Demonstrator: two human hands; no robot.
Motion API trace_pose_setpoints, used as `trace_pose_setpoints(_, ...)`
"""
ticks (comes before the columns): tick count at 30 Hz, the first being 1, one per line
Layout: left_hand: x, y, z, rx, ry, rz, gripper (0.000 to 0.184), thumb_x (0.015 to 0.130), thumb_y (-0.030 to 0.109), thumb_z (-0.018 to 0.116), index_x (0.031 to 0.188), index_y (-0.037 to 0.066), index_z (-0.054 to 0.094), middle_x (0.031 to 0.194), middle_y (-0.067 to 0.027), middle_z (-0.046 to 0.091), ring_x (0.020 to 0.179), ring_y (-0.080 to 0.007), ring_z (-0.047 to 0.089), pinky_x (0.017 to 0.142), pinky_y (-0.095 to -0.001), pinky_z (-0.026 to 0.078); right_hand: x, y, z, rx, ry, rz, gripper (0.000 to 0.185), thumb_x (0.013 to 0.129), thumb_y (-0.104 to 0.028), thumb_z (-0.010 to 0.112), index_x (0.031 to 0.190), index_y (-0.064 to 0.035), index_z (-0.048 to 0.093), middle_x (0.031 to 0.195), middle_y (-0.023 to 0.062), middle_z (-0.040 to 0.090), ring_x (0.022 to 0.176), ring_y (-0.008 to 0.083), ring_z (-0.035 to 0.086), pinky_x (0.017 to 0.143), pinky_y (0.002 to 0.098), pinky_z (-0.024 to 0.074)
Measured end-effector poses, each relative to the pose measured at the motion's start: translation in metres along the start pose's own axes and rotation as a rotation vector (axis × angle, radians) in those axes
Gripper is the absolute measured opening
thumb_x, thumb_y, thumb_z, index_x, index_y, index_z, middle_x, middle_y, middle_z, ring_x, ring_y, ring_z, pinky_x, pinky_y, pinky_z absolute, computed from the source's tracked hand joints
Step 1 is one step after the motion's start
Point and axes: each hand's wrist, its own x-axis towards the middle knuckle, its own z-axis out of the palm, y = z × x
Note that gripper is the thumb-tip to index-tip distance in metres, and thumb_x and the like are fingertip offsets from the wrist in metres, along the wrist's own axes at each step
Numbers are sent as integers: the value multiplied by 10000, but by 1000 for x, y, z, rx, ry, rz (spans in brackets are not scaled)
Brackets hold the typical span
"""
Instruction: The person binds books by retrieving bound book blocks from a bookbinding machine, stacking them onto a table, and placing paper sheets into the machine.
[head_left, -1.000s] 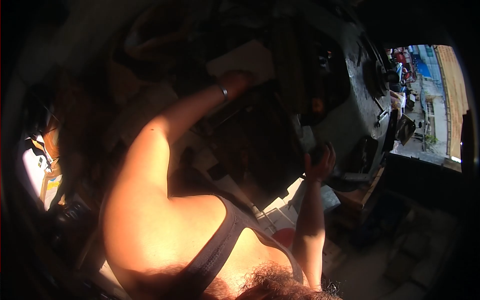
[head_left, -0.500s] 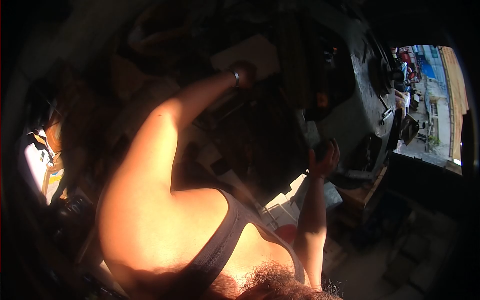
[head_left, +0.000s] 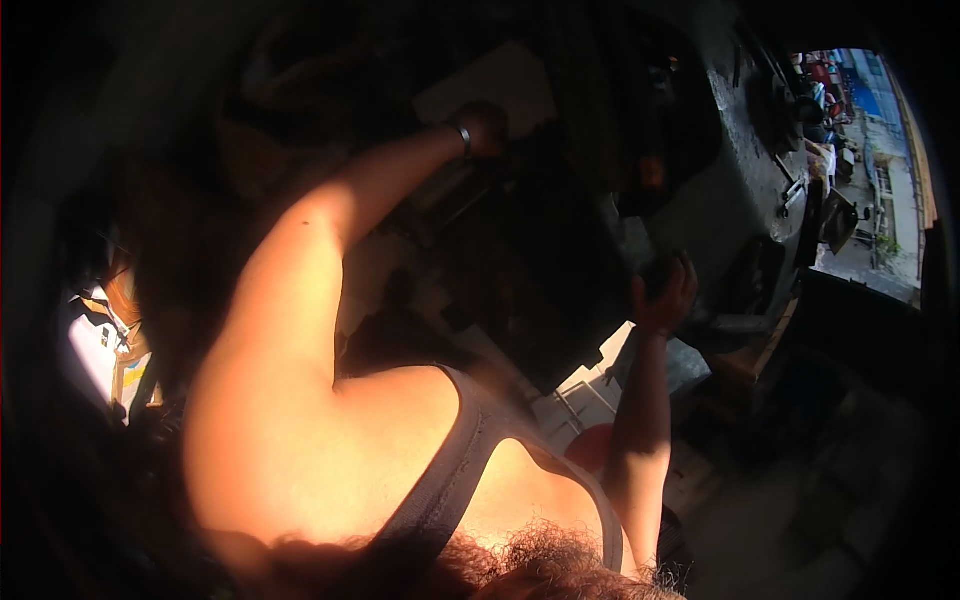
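Observation:
My left hand [head_left: 484, 130], with a silver bracelet [head_left: 463, 141] at the wrist, is stretched out in deep shadow. It overlaps a pale flat panel [head_left: 490, 82], but its fingers are too dark to make out. My right hand [head_left: 666, 298] is raised at the right, its thumb apart from the stretched fingers. Nothing shows in it. It is beside a dark bulky shape [head_left: 520, 290] and the near end of a grey worn surface [head_left: 740, 150]; whether it touches either I cannot tell.
Metal tools [head_left: 790, 195] lie on the grey surface. A clear plastic-like piece [head_left: 684, 368] and a red round thing [head_left: 590, 447] are near my right forearm. A bright opening [head_left: 880, 160] shows a street outside. At left, sunlit papers [head_left: 95, 345] stand out from the dark.
The view has shifted slightly, so the surface and opening sit higher and farther right. Both hands keep nearly the same poses; the right hand appears a little higher and farther right.

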Motion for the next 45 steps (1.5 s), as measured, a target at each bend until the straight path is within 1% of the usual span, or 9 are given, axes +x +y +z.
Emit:
trace_pose_setpoints(7, 5, -2, -12, -13, -132, -65, 380, 824, 385, 647, 914, 47, 795, 964, -196, 751, 888, -385, 721, 810, -487, 563, 2, -3, -2, -10, -45, 50, 761, 786, -628, 748, 1284, -67, 615, 1405, 167, 581, 1318, 385, 530, 1084, 507, 425)
trace_pose_setpoints(16, 55, -61, 49, 54, -438, 136, 487, 902, 508, 659, 1218, 145, 738, 1292, -104, 692, 1183, -313, 645, 1036, -436, 487, 0, 4, 1, 24, -41, 66, 784, 766, -658, 753, 1279, -78, 630, 1422, 156, 576, 1343, 371, 516, 1113, 519, 408)
trace_pose_setpoints(28, 23, -61, 36, 37, -369, 242, 461, 896, 471, 686, 1167, 106, 763, 1222, -112, 722, 1181, -302, 652, 1018, -424, 498, 0, 4, -1, 51, -55, 131, 786, 819, -711, 676, 1270, -68, 642, 1394, 158, 608, 1317, 381, 551, 1113, 525, 400)
trace_pose_setpoints(31, 31, -78, 48, 168, -485, 451, 535, 841, 539, 715, 1159, 111, 766, 1252, -115, 709, 1180, -316, 654, 1001, -439, 512, 5, 5, -10, 54, -28, 127, 797, 825, -727, 659, 1266, -62, 645, 1385, 160, 618, 1306, 380, 559, 1092, 512, 411)
trace_pose_setpoints(34, 15, -13, -2, -101, -465, -303, 543, 805, 537, 733, 1153, 122, 769, 1270, -122, 701, 1159, -328, 670, 961, -457, 537, 1, 8, -3, 30, 11, 67, 810, 828, -738, 647, 1260, -52, 643, 1389, 167, 615, 1292, 389, 564, 1070, 515, 428)
trace_pose_setpoints(37, 20, -19, 33, 67, -130, -265, 502, 790, 472, 737, 1146, 121, 772, 1230, -143, 715, 1106, -336, 696, 917, -455, 558, -2, 8, 0, 17, 43, 44, 798, 835, -719, 654, 1254, -40, 639, 1386, 171, 613, 1283, 394, 569, 1064, 521, 437)
trace_pose_setpoints(40, 51, -59, 98, 230, -132, -87, 271, 796, 323, 715, 897, 90, 807, 951, -164, 762, 884, -376, 731, 779, -477, 580, -2, 8, -2, 46, 54, 9, 750, 845, -667, 679, 1264, -47, 636, 1372, 172, 615, 1270, 401, 573, 1054, 519, 454)
trace_pose_setpoints(43, 12, -6, 18, 163, -256, -88, 435, 794, 377, 718, 1137, 116, 775, 1183, -166, 725, 1082, -348, 702, 918, -440, 560, -2, 9, 4, 43, 66, -7, 714, 864, -637, 677, 1277, -56, 638, 1361, 180, 616, 1254, 407, 579, 1050, 518, 464)
trace_pose_setpoints(45, 4, -12, 29, 28, -48, -26, 318, 804, 274, 708, 1036, 68, 779, 1052, -192, 746, 977, -347, 722, 843, -475, 566, -5, 16, 10, 50, 79, -17, 713, 872, -637, 670, 1280, -53, 639, 1355, 185, 618, 1248, 405, 583, 1049, 517, 467)
